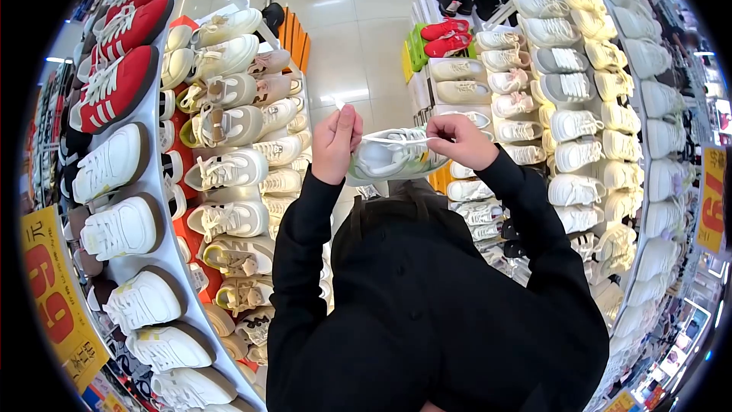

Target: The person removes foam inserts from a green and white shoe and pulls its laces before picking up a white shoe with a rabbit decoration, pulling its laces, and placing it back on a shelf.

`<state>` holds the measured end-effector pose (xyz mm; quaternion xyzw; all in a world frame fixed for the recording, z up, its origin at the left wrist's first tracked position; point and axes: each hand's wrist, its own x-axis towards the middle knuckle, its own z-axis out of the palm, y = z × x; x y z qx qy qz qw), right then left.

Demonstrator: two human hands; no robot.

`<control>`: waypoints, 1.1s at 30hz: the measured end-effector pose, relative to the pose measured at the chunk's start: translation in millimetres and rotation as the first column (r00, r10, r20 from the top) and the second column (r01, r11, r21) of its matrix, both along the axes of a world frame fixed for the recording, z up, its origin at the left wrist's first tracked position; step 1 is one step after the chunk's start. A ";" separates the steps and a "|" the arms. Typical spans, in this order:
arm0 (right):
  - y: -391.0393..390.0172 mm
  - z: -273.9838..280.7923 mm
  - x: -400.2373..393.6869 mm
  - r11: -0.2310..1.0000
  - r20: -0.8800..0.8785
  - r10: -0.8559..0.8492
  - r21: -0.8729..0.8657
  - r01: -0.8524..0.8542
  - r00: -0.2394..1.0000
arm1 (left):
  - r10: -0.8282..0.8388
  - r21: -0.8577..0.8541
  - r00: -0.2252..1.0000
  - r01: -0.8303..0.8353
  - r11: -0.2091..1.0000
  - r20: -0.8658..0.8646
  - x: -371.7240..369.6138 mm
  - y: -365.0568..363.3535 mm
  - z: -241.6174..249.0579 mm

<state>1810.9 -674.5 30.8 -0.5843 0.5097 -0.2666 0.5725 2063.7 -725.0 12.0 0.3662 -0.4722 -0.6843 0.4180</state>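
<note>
A white and pale green sneaker (396, 162) is between my two hands, in front of my body. Its white laces run across the top. My left hand (335, 143) is closed at the shoe's left end, thumb against fingers, and a white tip of what looks like shoelace (341, 104) sticks up from it. On the other side, my right hand (463, 140) pinches a white lace near the shoe's right end. What bears the shoe from below is hidden.
Racks of white and beige sneakers (227, 170) stand on my left, with red sneakers (126, 80) higher up. More pale shoes (576, 124) fill the right racks. Red shoes (447, 37) sit on a green box (417, 47). Ahead lies a tiled floor (374, 38). Yellow price signs (57, 297) hang at the sides.
</note>
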 end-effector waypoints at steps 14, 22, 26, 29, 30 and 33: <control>-152.8 143.1 -23.3 0.950 0.472 0.245 -0.291 -0.113 0.847 | -0.268 -0.532 0.943 0.333 0.779 0.199 -55.1 -159.6 209.4; -248.6 70.6 -66.2 0.994 0.578 0.025 0.068 -0.079 0.816 | 0.029 -0.496 0.804 0.337 0.800 0.594 -105.2 -238.0 68.8; -279.0 43.5 -91.2 0.987 0.463 -0.022 0.150 -0.054 0.886 | 0.011 -0.405 0.816 0.275 0.872 0.577 -139.3 -259.6 27.5; -307.5 38.8 -108.1 0.984 0.459 -0.030 0.168 -0.054 0.888 | -0.173 -0.356 0.945 0.268 0.895 0.277 -147.4 -279.7 26.8; -318.8 40.8 -111.1 0.987 0.471 -0.052 0.159 -0.027 0.881 | -0.087 -0.520 0.886 0.345 0.782 0.456 -148.9 -290.4 30.9; -354.4 39.1 -117.8 0.990 0.486 -0.079 0.143 0.010 0.871 | 0.043 -0.492 0.790 0.337 0.803 0.612 -163.0 -312.8 39.5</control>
